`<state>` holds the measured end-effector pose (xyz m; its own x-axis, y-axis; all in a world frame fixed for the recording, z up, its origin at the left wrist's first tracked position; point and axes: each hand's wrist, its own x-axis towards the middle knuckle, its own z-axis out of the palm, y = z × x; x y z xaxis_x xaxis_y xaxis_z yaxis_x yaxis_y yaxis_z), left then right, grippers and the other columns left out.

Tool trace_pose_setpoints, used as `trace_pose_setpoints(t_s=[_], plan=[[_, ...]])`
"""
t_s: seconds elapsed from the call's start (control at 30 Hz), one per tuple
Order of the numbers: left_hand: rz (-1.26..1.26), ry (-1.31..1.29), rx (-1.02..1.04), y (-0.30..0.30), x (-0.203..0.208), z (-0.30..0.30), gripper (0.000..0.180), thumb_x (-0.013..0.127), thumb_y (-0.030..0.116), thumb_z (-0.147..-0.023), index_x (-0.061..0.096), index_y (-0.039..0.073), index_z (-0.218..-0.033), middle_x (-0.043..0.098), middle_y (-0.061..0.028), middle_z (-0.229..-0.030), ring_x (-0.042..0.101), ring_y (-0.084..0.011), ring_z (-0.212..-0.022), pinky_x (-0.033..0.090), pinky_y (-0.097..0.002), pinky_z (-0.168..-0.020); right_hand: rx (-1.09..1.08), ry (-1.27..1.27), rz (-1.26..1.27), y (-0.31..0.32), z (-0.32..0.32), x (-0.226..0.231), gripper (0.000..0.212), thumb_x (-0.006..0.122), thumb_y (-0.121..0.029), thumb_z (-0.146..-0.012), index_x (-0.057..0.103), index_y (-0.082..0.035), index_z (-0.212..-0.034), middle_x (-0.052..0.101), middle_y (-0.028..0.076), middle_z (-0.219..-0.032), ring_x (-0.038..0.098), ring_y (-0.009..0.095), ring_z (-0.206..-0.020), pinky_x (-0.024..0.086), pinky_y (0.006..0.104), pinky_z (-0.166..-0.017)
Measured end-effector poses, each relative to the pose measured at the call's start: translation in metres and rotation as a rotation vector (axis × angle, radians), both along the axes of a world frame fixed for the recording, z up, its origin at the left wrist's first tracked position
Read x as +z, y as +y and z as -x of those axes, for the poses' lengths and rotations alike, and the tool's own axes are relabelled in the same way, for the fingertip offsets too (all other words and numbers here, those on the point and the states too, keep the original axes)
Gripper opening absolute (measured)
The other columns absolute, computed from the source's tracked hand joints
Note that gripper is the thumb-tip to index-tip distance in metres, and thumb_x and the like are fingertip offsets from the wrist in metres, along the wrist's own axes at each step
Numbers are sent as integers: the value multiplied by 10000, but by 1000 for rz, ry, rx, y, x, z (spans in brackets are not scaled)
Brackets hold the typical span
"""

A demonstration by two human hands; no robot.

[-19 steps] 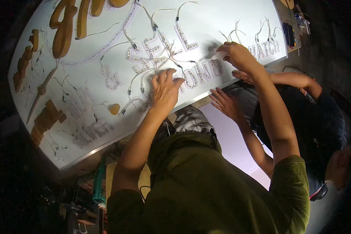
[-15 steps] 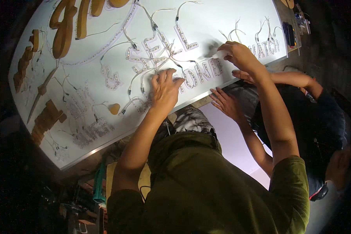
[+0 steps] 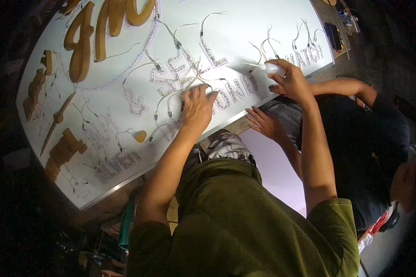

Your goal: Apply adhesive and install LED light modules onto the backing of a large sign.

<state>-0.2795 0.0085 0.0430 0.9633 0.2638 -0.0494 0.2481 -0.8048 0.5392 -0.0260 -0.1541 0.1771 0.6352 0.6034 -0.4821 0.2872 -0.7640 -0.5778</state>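
My right hand (image 3: 292,83) grips a small white squeeze bottle (image 3: 274,69). The bottle lies sideways in my fingers, its thin nozzle toward the left, above a white board (image 3: 249,27). Below the nozzle is a row of clear, letter-shaped pieces (image 3: 235,91) lined with LED modules. My left hand (image 3: 198,108) rests fingertips down at the left part of that row, fingers bent and a little apart, hiding the pieces beneath. Thin wires (image 3: 196,76) run beside its fingertips. Another row of LED letters (image 3: 187,67) sits just beyond.
Gold-brown raised letters (image 3: 81,44) stand at the board's far left, with a small gold piece (image 3: 140,136) nearer. A co-worker's hand (image 3: 266,123) is by the board's front edge, right of me. A dark case (image 3: 333,36) lies past the right end.
My right hand has moved right and nearer to me, and the bottle shows more plainly. My left hand stays at the same letters. The whole view has shifted slightly.
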Motion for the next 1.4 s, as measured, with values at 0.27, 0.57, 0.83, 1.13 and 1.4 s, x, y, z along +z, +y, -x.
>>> trace_pose_setpoints(t_s=[0.27,0.57,0.83,1.13,1.4], plan=[[-26,100,-91,6,11,-10,450,607,21,-874,711,113,-1303,546,-154,-1334,474,-310,-1295,306,-514,-1092,-163,37,-99,-44,29,-2,391,765,-55,-925,659,19,-1294,706,110,-1073,654,149,-878,553,291,-739],[-7,-72,-34,28,15,22,415,695,76,-837,700,103,-1251,573,-114,-1310,506,-304,-1230,329,-491,-1056,-423,88,-272,-62,121,16,358,745,-29,-930,648,26,-1271,684,64,-1141,600,127,-1060,475,285,-964],[-4,-6,-188,44,19,59,388,679,75,-867,689,101,-1254,583,-61,-1339,499,-280,-1242,318,-496,-1057,-517,-21,-245,-76,207,-11,344,738,-64,-914,675,4,-1245,725,139,-1172,657,173,-1010,524,321,-878],[-89,76,-271,29,17,58,435,671,84,-879,665,93,-1314,547,-52,-1447,484,-270,-1269,316,-490,-1058,-554,-123,-257,-98,240,-36,339,738,-114,-900,679,10,-1209,706,211,-1184,694,368,-1081,529,396,-933],[-173,132,-309,18,8,49,475,669,75,-867,656,112,-1341,554,-31,-1475,504,-277,-1237,333,-490,-1038,-530,-179,-317,-117,240,-50,365,726,-121,-904,662,5,-1240,692,229,-1171,685,417,-1061,533,441,-913]])
